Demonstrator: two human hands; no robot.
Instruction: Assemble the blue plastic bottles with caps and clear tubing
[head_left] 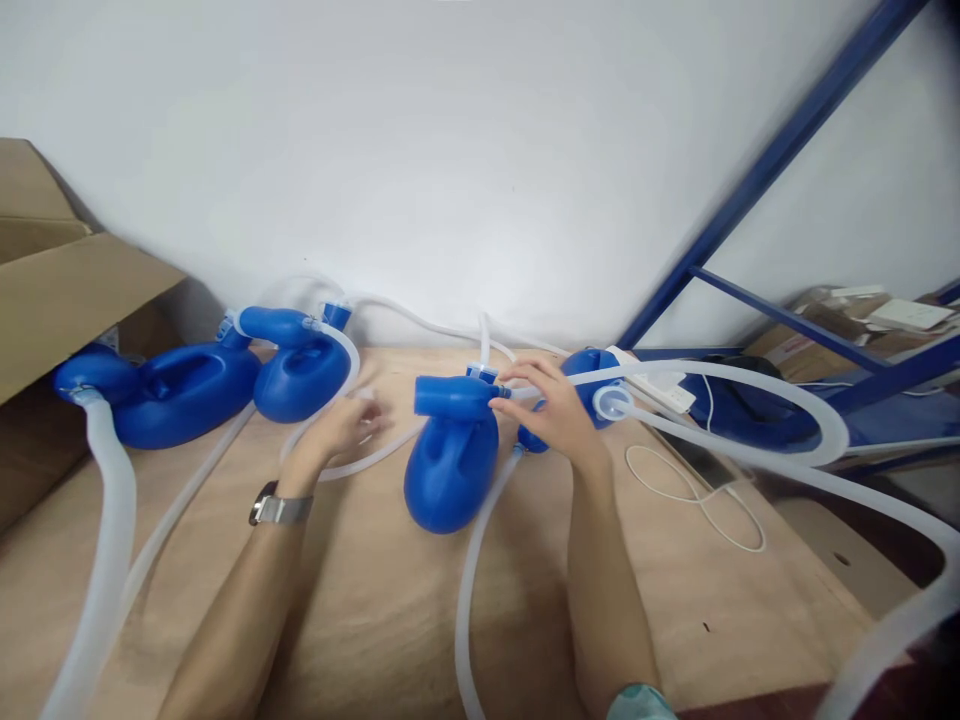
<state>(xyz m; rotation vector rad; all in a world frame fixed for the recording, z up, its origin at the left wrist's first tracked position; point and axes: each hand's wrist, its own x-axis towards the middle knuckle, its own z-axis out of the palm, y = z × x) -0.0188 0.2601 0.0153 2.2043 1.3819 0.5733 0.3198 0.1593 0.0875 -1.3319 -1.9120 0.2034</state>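
Observation:
A blue plastic bottle [450, 480] with a wide blue neck stands on the table in the middle. At the right end of its neck, my right hand [547, 405] pinches the end of a translucent hose [675, 372] between thumb and fingers. Left of this bottle, my left hand [349, 430], with a watch on the wrist, hovers over the table with loosely curled fingers apart and nothing visible in them. Behind my right hand lies another blue bottle [589, 365], partly hidden.
Two more blue bottles with hoses lie at the left, beside an open cardboard box [82, 300]. At the right are a white power strip [664, 390], a dark phone, a white cable [705, 497] and a blue metal frame [780, 140]. Hoses cross the wooden table [375, 600].

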